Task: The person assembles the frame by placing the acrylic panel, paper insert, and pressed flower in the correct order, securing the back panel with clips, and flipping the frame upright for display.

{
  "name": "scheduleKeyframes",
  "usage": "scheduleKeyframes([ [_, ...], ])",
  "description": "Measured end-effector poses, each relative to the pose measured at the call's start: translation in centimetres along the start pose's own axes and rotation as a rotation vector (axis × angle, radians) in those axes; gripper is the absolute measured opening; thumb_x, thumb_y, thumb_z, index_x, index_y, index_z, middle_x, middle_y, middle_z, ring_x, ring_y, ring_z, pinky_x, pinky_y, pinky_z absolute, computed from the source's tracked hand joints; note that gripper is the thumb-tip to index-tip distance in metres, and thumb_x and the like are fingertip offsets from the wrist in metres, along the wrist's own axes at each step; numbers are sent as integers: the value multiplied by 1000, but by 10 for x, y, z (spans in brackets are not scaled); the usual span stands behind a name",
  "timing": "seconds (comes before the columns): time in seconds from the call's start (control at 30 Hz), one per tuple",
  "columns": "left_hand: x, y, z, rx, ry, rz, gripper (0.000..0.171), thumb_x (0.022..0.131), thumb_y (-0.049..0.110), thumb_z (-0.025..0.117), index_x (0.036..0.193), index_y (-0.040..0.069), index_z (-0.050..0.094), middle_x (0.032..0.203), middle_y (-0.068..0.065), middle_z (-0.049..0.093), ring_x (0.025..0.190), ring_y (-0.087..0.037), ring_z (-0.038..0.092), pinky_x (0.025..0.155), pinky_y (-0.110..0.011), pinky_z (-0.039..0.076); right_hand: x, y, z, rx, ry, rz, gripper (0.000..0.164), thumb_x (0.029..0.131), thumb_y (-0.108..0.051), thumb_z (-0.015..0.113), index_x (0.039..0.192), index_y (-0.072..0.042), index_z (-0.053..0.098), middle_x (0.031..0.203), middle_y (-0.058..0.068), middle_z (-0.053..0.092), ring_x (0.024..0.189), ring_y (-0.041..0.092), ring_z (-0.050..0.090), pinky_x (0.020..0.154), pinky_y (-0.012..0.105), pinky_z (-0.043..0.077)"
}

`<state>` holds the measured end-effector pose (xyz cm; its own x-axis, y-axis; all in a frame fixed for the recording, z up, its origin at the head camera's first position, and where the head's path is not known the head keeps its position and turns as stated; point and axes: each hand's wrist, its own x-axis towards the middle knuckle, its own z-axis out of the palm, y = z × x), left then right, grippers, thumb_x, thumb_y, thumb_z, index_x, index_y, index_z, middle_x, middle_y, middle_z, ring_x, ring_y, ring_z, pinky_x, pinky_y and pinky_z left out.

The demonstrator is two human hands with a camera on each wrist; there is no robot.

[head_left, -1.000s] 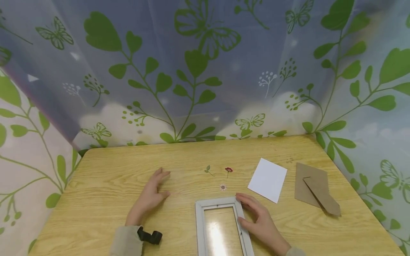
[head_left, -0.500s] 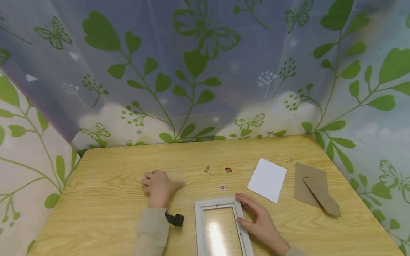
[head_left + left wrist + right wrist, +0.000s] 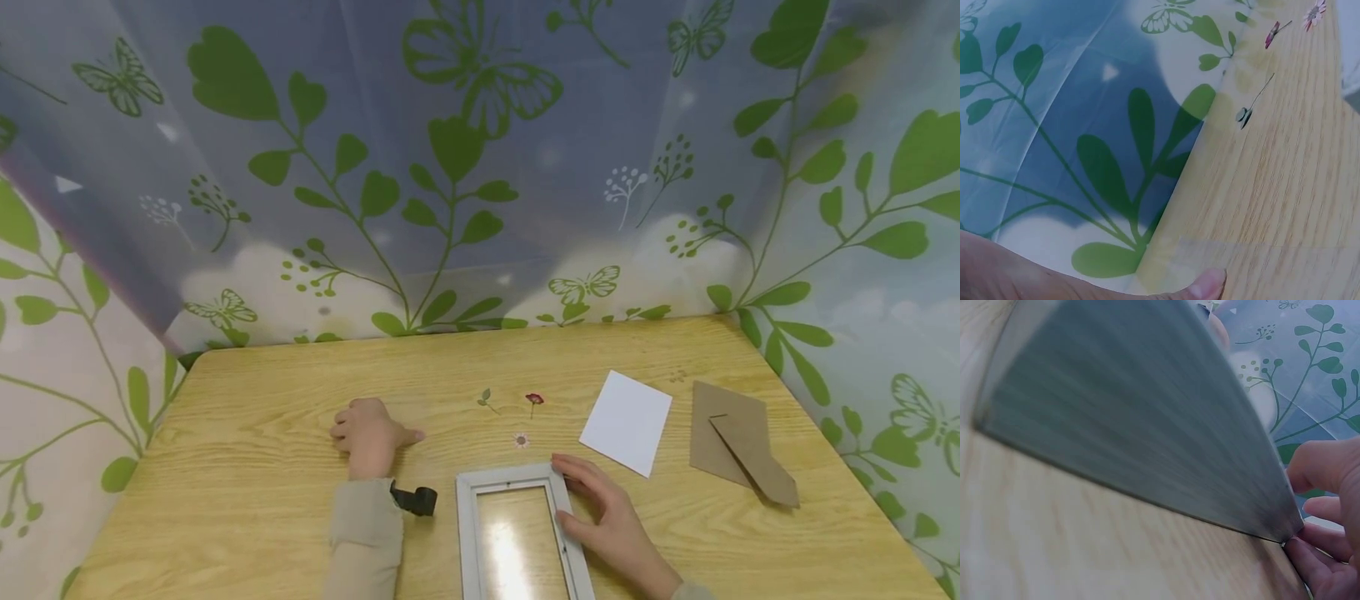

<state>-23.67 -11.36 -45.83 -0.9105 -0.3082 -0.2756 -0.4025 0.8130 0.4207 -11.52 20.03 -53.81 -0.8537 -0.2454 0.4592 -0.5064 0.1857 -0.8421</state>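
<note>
My left hand [image 3: 367,435] is low over the left middle of the table, thumb stretched to the right, fingertips hidden beneath the hand. In the left wrist view its thumb lies at a thin clear sheet [image 3: 1285,265] flat on the wood; whether the fingers pinch it is hidden. At the front centre, a light grey picture frame [image 3: 467,525] lies with its opening showing the table. My right hand [image 3: 611,521] grips the frame's right side near the far corner. Beyond the frame are a leaf sprig [image 3: 487,400], a red pressed flower [image 3: 534,400] and a pale pressed flower [image 3: 521,440].
White card [image 3: 626,423] lies right of the flowers. Farther right is a brown backing board [image 3: 712,450] with a folded stand leg [image 3: 761,467]. Small pale brown pieces [image 3: 678,377] lie behind. Printed cloth [image 3: 480,208] hangs around the table's far and side edges.
My left hand has swung right and turned, from fingers spread to fingers bent under, thumb pointing right. The right hand and frame have stayed in place.
</note>
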Motion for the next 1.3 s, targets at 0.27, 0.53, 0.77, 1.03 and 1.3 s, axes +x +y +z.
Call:
scheduleKeyframes([
  [0.27, 6, -21, -4, 15, 45, 126, 69, 69, 33, 92, 102, -17, 57, 97, -33, 55, 90, -47, 57, 73, -53, 51, 0, -2, 1, -2, 5, -18, 62, 77, 15, 74, 135, 8, 54, 136, 30, 51, 126, 22, 53, 100, 25, 45],
  [0.53, 5, -44, -17, -298, -65, 150, 54, 80, 11, 82, 111, -17, 47, 104, -29, 53, 91, -37, 52, 79, -47, 49, 0, 0, 1, 10, 5, -16, 62, 77, 16, 73, 135, 8, 53, 137, 30, 51, 127, 22, 53, 101, 25, 45],
  [0.77, 8, -53, -25, -574, -158, 110, 62, 84, 2, 76, 129, -20, 40, 67, -14, 65, 51, -14, 62, 54, -29, 54, -1, 1, 0, 11, 1, -3, 63, 78, 14, 73, 136, 6, 53, 138, 28, 51, 126, 23, 53, 101, 26, 45],
  [1.03, -4, -50, -32, -851, -185, 143, 60, 87, -8, 70, 131, -14, 31, 82, -17, 65, 56, -17, 67, 57, -31, 58, 0, 3, 1, 11, 0, -24, 63, 77, 15, 73, 136, 8, 52, 137, 29, 50, 125, 24, 54, 100, 26, 45],
  [1.3, -38, -42, -29, -843, -210, 271, 47, 89, 0, 72, 122, -8, 41, 74, -10, 70, 61, -14, 68, 58, -26, 56, 0, 0, 0, 9, -3, 13, 62, 79, 12, 74, 137, 5, 53, 139, 26, 51, 124, 26, 54, 100, 27, 46],
])
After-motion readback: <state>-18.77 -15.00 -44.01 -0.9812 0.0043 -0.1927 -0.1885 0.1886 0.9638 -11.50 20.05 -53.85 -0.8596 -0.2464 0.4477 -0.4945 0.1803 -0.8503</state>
